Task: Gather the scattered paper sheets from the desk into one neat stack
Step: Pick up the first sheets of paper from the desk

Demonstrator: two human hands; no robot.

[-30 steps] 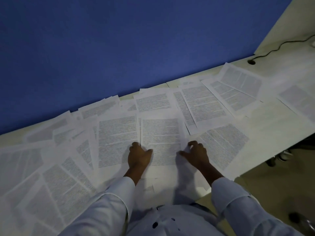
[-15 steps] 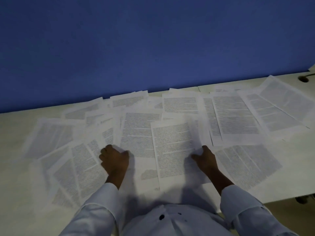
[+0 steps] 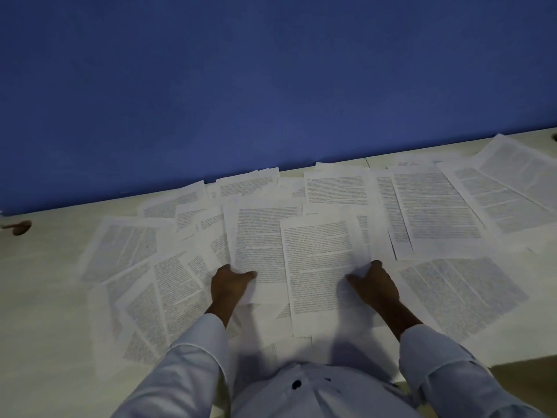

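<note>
Sheets (image 3: pixel 434 203) lay scattered and overlapping across the tabletop (image 3: pixel 45 267), from the blue wall (image 3: pixel 271 86) to the near edge. I saw the left hand (image 3: pixel 227 286) with its grip closed on the lower left edge of one sheet (image 3: pixel 259 242), thumb on top. The right hand (image 3: pixel 375 286) pinched the right edge of the centre sheet (image 3: pixel 319 267), which overlapped the first. White sleeves (image 3: pixel 187 372) covered both forearms.
</note>
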